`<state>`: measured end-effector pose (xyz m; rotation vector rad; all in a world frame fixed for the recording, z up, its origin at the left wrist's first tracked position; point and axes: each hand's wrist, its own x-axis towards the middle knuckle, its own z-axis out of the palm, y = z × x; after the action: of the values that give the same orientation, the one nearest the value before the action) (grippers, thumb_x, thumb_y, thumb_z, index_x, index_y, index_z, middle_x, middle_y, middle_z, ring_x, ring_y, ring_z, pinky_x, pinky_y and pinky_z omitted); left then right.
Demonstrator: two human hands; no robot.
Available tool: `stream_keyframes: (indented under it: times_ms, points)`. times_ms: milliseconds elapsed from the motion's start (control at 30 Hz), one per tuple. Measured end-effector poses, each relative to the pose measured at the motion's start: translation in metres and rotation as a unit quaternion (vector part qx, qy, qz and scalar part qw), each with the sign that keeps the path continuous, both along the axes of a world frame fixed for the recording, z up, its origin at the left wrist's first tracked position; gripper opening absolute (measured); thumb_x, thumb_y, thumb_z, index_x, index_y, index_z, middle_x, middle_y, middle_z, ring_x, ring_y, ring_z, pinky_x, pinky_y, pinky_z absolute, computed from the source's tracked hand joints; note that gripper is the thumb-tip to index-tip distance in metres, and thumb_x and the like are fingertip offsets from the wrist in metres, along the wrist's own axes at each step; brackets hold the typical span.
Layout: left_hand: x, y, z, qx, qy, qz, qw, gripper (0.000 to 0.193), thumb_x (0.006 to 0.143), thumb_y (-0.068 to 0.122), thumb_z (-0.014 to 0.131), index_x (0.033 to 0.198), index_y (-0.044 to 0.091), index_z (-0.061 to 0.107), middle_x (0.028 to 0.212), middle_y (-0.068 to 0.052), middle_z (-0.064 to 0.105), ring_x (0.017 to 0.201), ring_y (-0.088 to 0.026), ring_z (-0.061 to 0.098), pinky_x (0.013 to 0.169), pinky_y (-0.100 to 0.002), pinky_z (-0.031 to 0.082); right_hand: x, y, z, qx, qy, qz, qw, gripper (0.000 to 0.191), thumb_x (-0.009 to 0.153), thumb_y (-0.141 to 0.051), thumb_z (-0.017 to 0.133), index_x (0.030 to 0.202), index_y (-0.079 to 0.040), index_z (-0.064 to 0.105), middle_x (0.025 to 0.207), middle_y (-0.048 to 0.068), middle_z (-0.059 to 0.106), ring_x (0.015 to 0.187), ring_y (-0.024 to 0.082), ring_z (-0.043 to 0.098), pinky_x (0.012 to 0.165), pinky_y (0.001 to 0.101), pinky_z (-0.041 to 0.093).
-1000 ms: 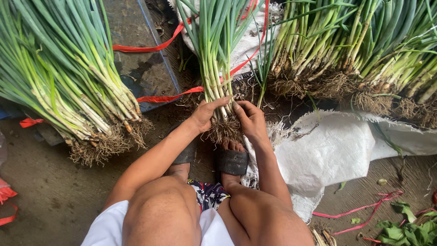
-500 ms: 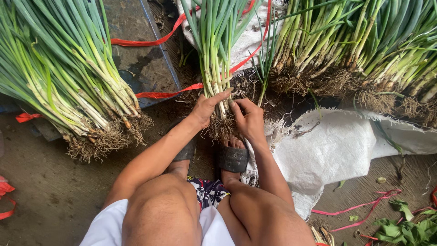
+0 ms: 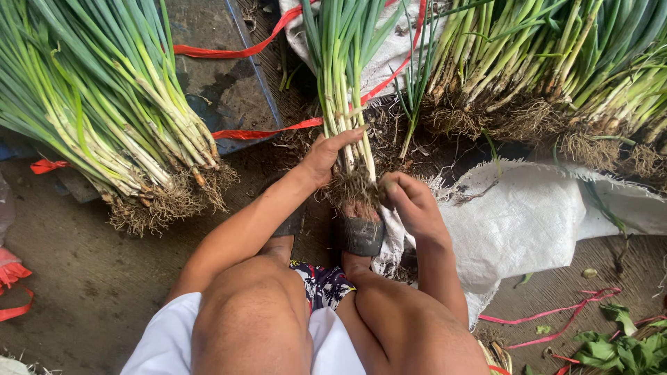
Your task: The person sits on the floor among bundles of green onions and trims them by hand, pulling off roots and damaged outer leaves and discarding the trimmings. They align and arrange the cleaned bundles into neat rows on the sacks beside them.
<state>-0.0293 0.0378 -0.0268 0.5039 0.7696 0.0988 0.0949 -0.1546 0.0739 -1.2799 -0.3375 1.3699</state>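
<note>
Head view looks straight down on a squatting person, two bare knees at the bottom of the frame and two hands working at one small bunch of green onions (image 3: 344, 104) that stands between them. Three other lots of the same onions lie about: one large heap on the left (image 3: 104, 118) with its roots toward the person, and on the right two bundles side by side, a nearer one (image 3: 486, 76) and another at the frame edge (image 3: 618, 83), their root ends also turned this way. The left hand (image 3: 325, 156) has its grip wrapped round the pale lower stalks of the small bunch, fingers curled across the front and closed on it just above the roots. The right hand (image 3: 410, 201) sits lower, at the tangled root clump; its fingers are bent inward and touch the roots, but whether they pinch anything I cannot tell. The held bunch runs its long axis up the frame, away from the person, roots nearest the body and green leaves pointing to the top edge, nearly upright with a slight fan at the tips. Its roots hang just above one dark sandal strap (image 3: 361, 236) on the person's foot. One white woven sack (image 3: 528, 222) lies crumpled on the ground to the right of the hands, and several red plastic strips (image 3: 264, 132) trail across the dirt floor behind the bunch.
</note>
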Motion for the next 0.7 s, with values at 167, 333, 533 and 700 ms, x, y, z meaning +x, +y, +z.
stream_keyframes:
  times_ms: [167, 333, 533, 700]
  points:
    - [-0.004, 0.02, -0.002, 0.061, 0.079, -0.01, 0.995, 0.059, 0.084, 0.035, 0.079, 0.133, 0.004, 0.071, 0.121, -0.004, 0.074, 0.108, -0.011, 0.067, 0.098, -0.03, 0.048, 0.018, -0.004, 0.059, 0.254, 0.043, -0.024, 0.966, 0.023, 0.111, -0.024, 0.057, 0.098, -0.006, 0.063, 0.088, 0.002, 0.061, 0.08, 0.011, 0.056, 0.071, 0.0282, 0.047]
    - [-0.008, 0.018, 0.007, 0.038, 0.013, -0.004, 0.999, 0.053, 0.084, 0.032, 0.084, 0.127, 0.004, 0.069, 0.117, -0.007, 0.072, 0.104, -0.013, 0.069, 0.093, -0.031, 0.056, 0.024, 0.052, 0.042, -0.031, -0.4, 0.027, 0.915, 0.019, 0.099, -0.005, 0.07, 0.117, 0.001, 0.07, 0.098, 0.008, 0.074, 0.082, 0.014, 0.072, 0.069, 0.0293, 0.056]
    - [-0.007, 0.015, 0.018, 0.05, 0.03, 0.005, 0.998, 0.045, 0.084, 0.028, 0.086, 0.117, 0.002, 0.07, 0.102, -0.007, 0.074, 0.088, -0.013, 0.069, 0.074, -0.028, 0.057, 0.015, 0.081, 0.015, -0.026, -0.516, 0.15, 0.843, 0.018, 0.097, -0.009, 0.075, 0.114, -0.003, 0.074, 0.088, 0.012, 0.068, 0.074, 0.022, 0.066, 0.065, 0.0351, 0.052]
    - [-0.014, 0.016, 0.026, 0.067, 0.027, 0.004, 0.997, 0.043, 0.082, 0.025, 0.087, 0.113, 0.001, 0.071, 0.099, -0.005, 0.074, 0.084, -0.012, 0.069, 0.07, -0.027, 0.057, 0.011, 0.08, 0.016, -0.009, -0.479, 0.104, 0.871, 0.018, 0.097, -0.012, 0.073, 0.112, -0.003, 0.074, 0.094, 0.011, 0.07, 0.079, 0.022, 0.07, 0.068, 0.0332, 0.055]
